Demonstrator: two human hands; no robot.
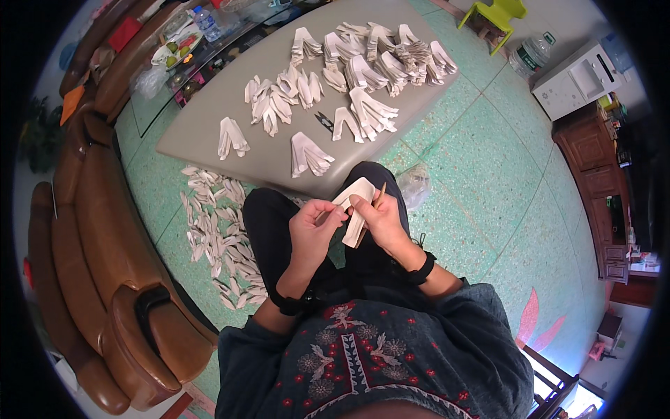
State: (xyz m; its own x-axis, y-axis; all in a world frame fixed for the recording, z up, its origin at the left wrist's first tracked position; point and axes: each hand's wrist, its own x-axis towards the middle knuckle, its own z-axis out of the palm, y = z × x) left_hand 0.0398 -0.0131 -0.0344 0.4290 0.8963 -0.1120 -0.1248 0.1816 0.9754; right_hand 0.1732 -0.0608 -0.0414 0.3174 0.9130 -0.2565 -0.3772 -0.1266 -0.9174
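Above my lap, my right hand (384, 222) is closed around a cream, V-shaped folded piece (354, 229), its thumb pressed on top. A thin brown stick (380, 195) also sticks up from between that hand's fingers. My left hand (313, 227) pinches at the other arm of the piece, fingertips together. On the grey table (265, 164) ahead lie bundles of similar cream V-shaped pieces, the nearest bundle (309, 155) close to the table's front edge. Small black snips (324, 121) rest beside another bundle (345, 124).
Many small cream pieces (213, 227) lie scattered on the green floor, left of my legs. A brown leather sofa (105, 244) stands at the left. A clear plastic bag (417, 185) lies right of my knee. Farther right are a green chair (492, 17) and a white water dispenser (576, 80).
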